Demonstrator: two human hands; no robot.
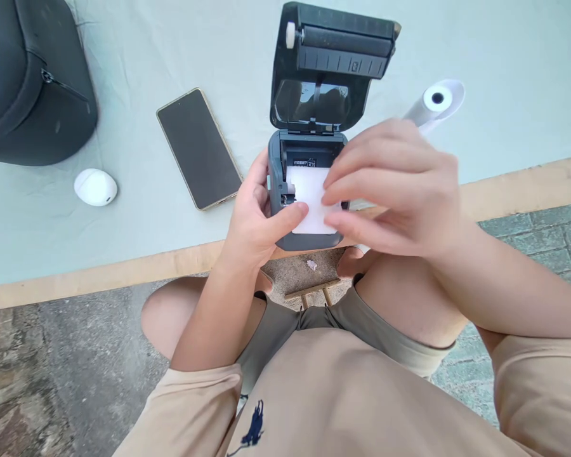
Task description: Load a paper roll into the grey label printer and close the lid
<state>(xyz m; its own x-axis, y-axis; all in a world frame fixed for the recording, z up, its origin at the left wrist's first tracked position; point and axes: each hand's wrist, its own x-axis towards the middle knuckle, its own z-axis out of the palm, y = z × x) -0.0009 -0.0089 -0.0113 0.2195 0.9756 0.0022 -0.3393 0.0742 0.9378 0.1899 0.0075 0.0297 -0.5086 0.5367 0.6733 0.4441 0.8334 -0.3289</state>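
Observation:
A small dark grey label printer [309,241] has its lid [321,105] swung up, with a black roller across the lid's top. My left hand [257,219] grips the printer by its left side, the thumb lying on a white sheet of paper [309,190] that covers much of the open bay. Over the right edge of that paper is my right hand [390,190], slightly blurred, with thumb and fingers bent and apart. Whether its fingertips touch the paper I cannot tell. Right of the lid lies a white paper roll [433,105] with a loose end.
On the pale cloth-covered table [195,38], a smartphone [200,149] with a dark screen lies left of the printer. Farther left are a white rounded case [96,187] and a black zippered bag [33,89]. The wooden table edge [99,273] runs above my lap.

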